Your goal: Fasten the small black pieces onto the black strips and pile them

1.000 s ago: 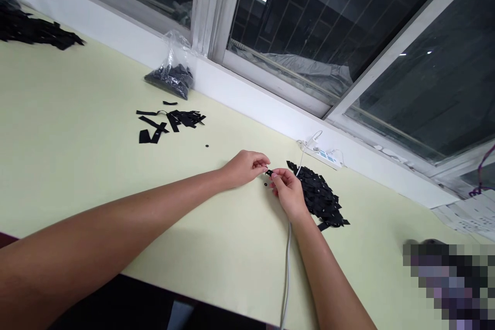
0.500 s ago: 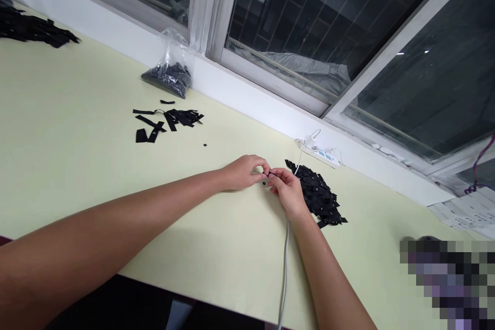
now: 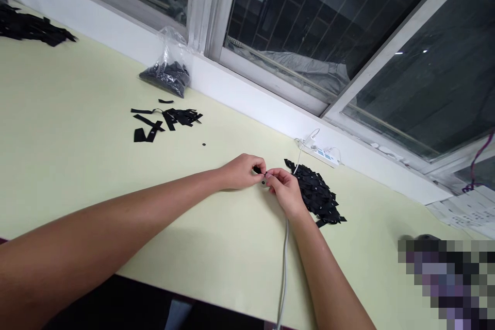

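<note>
My left hand [image 3: 246,171] and my right hand [image 3: 285,188] meet fingertip to fingertip above the table. Between them is a short black fabric strip [image 3: 257,169], most of it showing inside the curl of my left fingers. Both thumbs and forefingers pinch it, and its right end is hidden by my right fingertips. Just below the fingertips is a small black disc [image 3: 263,182] with a light centre. A heap of black strips [image 3: 317,193] lies right beside my right hand.
A smaller scatter of black strips [image 3: 180,116] lies left, near a clear plastic bag [image 3: 166,75] of dark pieces. Another small disc [image 3: 204,144] is on the table. A power strip [image 3: 319,153] stands by the wall; a pale cable [image 3: 285,263] runs under my right wrist.
The black strip now shows inside my left fingers, where earlier it showed at my right fingertips. Both hands stay almost in place; the view has shifted slightly.
</note>
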`<state>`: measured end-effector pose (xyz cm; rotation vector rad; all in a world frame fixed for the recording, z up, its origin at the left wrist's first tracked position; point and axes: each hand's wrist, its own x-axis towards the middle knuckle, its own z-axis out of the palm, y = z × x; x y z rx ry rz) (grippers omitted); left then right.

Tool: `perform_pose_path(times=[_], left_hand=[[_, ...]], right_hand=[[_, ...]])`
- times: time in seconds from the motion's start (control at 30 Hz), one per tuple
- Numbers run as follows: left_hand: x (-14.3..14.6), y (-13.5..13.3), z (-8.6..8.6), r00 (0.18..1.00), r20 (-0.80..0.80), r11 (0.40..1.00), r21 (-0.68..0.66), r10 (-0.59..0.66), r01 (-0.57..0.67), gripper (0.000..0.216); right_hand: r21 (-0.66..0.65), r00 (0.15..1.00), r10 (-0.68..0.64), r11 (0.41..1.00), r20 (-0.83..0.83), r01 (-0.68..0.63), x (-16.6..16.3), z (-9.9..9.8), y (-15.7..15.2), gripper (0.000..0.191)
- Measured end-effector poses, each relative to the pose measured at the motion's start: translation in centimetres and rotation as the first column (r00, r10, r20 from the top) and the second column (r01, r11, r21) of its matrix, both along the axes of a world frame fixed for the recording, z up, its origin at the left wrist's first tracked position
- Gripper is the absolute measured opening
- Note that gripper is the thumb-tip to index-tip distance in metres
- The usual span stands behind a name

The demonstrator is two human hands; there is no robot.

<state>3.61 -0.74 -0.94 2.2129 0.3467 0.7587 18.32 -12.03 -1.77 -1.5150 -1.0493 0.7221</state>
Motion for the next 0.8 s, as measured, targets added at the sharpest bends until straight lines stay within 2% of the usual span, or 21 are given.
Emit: perform_pose_path(times=[0.1, 0.27, 0.53, 0.8], left_hand=[[0.02, 0.02, -0.08, 1.0, 0.011, 1.0, -0.011, -0.011, 0.011, 0.008], [0.14, 0.16, -0.28, 1.0, 0.022, 0.999, -0.044, -0.018, 0.019, 0.021], [0.0, -0.13, 0.26, 1.0, -0.015, 1.0, 0.011, 0.0, 0.0, 0.017], [0.05, -0.25, 0.28, 1.0, -0.021, 1.0, 0.004, -0.002, 0.002, 0.014]], right_hand=[[0.0, 1.0, -0.001, 1.0, 0.005, 0.001, -0.12, 0.09, 0.0, 0.027], [-0.002, 1.0, -0.005, 1.0, 0.005, 0.005, -0.18, 0.08, 0.07, 0.026], [-0.01, 0.999, 0.016, 1.0, 0.029, -0.015, 0.32, -0.57, 0.18, 0.024], [-0.012, 1.0, 0.006, 1.0, 0.017, -0.006, -0.08, -0.22, 0.1, 0.026]])
